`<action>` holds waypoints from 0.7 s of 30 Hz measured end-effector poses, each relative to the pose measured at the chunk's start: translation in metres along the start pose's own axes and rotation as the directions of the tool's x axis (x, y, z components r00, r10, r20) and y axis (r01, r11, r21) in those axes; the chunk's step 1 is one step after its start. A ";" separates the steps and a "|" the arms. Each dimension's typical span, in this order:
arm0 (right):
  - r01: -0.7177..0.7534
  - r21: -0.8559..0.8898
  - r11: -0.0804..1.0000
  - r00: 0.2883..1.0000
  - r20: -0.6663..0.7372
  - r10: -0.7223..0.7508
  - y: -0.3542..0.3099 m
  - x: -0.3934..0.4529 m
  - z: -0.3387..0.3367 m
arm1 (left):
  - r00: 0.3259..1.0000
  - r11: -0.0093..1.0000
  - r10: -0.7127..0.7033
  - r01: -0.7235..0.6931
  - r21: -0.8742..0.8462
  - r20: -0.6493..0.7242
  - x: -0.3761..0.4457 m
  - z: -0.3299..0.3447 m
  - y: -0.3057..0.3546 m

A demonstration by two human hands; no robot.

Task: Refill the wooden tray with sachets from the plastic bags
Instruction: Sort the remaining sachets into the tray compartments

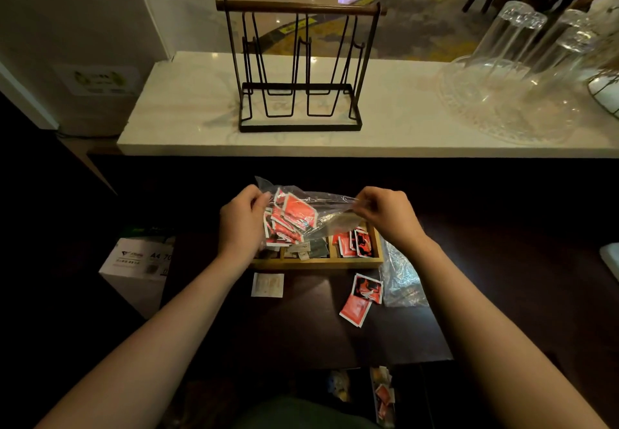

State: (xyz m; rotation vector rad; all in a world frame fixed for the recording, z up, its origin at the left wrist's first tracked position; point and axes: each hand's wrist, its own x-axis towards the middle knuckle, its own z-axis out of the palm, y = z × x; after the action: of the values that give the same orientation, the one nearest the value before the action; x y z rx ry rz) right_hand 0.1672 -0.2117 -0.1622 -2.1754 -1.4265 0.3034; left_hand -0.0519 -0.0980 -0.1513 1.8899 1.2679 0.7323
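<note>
Counter [201,120], pale stone, spans the 12 o'clock half of the view. Wire rack [301,70] stands at its centre; upturned glasses [509,60] sit on a clear platter toward 2 o'clock. Neither bears on the refill.

Table [301,328], dark, lies below the counter and serves as the work surface. Paper box [140,261] sits off its edge at 9 o'clock.

Tray [318,263], wooden, divided, rests at the table's far edge, dead centre. Right compartment holds red sachets standing on edge; middle compartment holds pale and dark ones; left compartment is hidden behind the left wrist.

Bag [321,207], clear plastic, hangs directly over the tray, stretched between both hands. Red sachets [294,214] bunch at its left end. Judgement: it is held over the tray so whatever comes out drops into a compartment and not onto the table, and pulled taut to work the mouth open.

Second bag [402,278], crumpled, lies at 3 o'clock, just beside the tray; contents cannot be made out.

Left hand [241,221] grips the bag's sachet-heavy end, fingers curled round the plastic. Right hand [385,214] pinches the lighter, emptier end between fingertips.

Loose sachets [361,298], two red, lie on the table at 4 o'clock of the tray, apparently spilled. White sachet [268,284] lies alone at 7 o'clock. All three likely need picking up.

Refill looks partway done.
</note>
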 end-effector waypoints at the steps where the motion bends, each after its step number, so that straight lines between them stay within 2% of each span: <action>1: -0.011 0.005 1.000 1.000 0.000 0.011 0.003 0.000 0.002 | 1.000 1.000 0.022 -0.022 0.006 -0.006 0.001 0.001 0.002; 5: -0.064 0.058 0.996 0.998 0.019 0.063 0.014 -0.002 0.005 | 0.996 0.996 0.084 -0.084 0.010 -0.028 0.005 0.007 0.012; 10: -0.169 0.246 0.954 0.985 0.012 0.171 0.026 -0.007 0.011 | 0.995 0.995 0.099 -0.099 -0.014 -0.005 0.007 0.017 0.027; 16: -0.267 0.551 0.790 0.961 0.097 0.258 0.034 -0.012 0.014 | 0.991 0.992 0.125 -0.125 -0.006 0.040 0.011 0.022 0.035; 21: -0.334 0.666 0.667 0.935 0.144 0.324 0.040 -0.016 0.013 | 0.987 0.990 0.139 -0.139 -0.004 0.087 0.012 0.025 0.039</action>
State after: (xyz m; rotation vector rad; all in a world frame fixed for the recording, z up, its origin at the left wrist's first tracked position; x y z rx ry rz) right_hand 0.1863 -0.2343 -0.1955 -1.7665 -0.7154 0.8359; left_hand -0.0078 -0.1024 -0.1326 2.0049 1.0918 0.7127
